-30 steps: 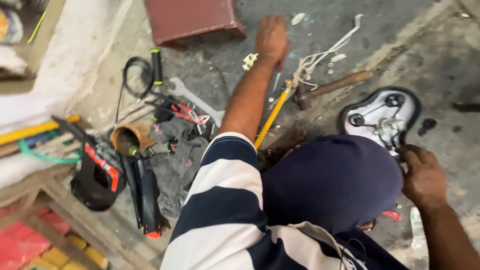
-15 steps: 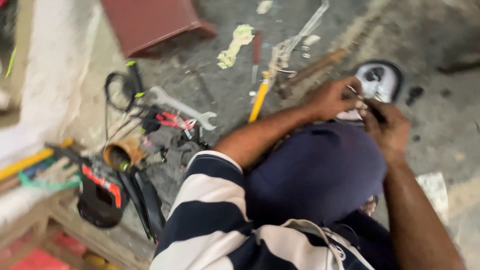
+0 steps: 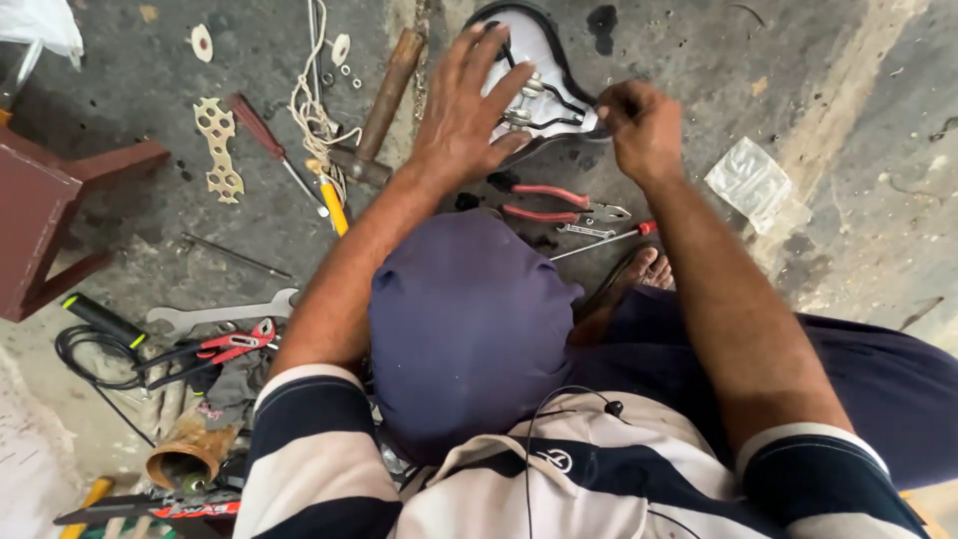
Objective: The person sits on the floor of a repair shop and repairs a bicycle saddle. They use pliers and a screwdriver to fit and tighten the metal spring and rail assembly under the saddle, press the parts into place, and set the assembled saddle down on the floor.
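An upturned bicycle saddle [image 3: 544,60] with metal rails lies on the concrete floor ahead of me. My left hand [image 3: 464,110] rests spread on its near left side, fingers apart and touching the rails. My right hand [image 3: 639,125] is closed at the saddle's right edge, pinching something small at the rail; what it grips is hidden. Red-handled pliers [image 3: 559,205] lie just below the saddle, between my arms.
A hammer [image 3: 384,105], a screwdriver [image 3: 269,140], a flat multi-hole spanner [image 3: 220,150], white cord [image 3: 314,110] and a yellow-handled tool [image 3: 334,205] lie to the left. Farther left are a wrench [image 3: 215,314], red pliers [image 3: 225,349] and a dark red stool [image 3: 50,215]. A plastic bag [image 3: 748,180] lies right.
My left hand came back from the far floor near the cord to the saddle. My right hand moved onto the saddle's right edge. The view shifted so the saddle is now straight ahead.
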`<state>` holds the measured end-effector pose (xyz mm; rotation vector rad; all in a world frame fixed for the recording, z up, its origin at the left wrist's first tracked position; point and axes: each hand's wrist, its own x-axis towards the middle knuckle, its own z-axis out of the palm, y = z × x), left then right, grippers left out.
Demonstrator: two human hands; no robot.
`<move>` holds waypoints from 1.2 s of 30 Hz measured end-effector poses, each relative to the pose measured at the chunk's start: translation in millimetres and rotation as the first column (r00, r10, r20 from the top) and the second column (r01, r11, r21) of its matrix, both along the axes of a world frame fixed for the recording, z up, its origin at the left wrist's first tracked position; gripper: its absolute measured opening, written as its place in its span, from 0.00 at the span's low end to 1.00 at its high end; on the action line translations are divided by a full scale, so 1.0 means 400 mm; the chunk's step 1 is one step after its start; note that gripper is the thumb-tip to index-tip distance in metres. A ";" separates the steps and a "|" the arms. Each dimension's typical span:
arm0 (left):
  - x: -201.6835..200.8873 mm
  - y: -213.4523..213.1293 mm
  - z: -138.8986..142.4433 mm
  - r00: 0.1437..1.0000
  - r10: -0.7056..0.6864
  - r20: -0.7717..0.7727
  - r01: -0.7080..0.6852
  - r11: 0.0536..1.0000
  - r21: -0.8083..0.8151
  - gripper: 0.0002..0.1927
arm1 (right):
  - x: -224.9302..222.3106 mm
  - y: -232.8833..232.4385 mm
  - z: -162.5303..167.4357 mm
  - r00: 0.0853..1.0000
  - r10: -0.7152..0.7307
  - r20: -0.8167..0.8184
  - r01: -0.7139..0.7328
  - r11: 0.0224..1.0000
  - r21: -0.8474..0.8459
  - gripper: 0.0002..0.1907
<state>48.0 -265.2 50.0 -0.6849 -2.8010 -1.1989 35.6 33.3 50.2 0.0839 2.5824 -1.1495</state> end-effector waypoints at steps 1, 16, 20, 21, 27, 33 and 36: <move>-0.018 0.007 -0.006 0.999 -0.050 -0.009 0.050 0.997 -0.054 0.42 | 0.004 0.003 -0.007 0.998 0.056 -0.020 -0.055 0.997 0.050 0.07; -0.090 0.052 -0.062 0.991 -0.123 0.048 0.128 0.984 -0.127 0.40 | 0.028 0.005 -0.095 0.969 0.113 -0.220 -0.069 0.978 0.199 0.08; -0.085 0.053 -0.063 0.993 -0.116 0.036 0.119 0.986 -0.121 0.40 | 0.066 0.003 -0.079 0.926 0.085 -0.367 -0.025 0.986 0.167 0.13; -0.083 0.053 -0.063 0.992 -0.117 0.037 0.121 0.985 -0.120 0.40 | 0.070 0.003 -0.075 0.917 0.115 -0.382 -0.050 0.983 0.178 0.14; -0.078 0.057 -0.065 0.992 -0.120 0.044 0.125 0.983 -0.132 0.41 | 0.038 -0.011 -0.056 0.888 0.235 -0.396 -0.130 0.953 0.274 0.15; -0.076 0.059 -0.066 0.993 -0.113 0.045 0.118 0.985 -0.128 0.40 | 0.002 -0.002 -0.041 0.840 0.386 -0.381 -0.275 0.909 0.314 0.15; -0.076 0.060 -0.067 0.993 -0.117 0.034 0.120 0.984 -0.131 0.40 | 0.000 0.001 -0.041 0.789 0.486 -0.376 -0.328 0.851 0.410 0.10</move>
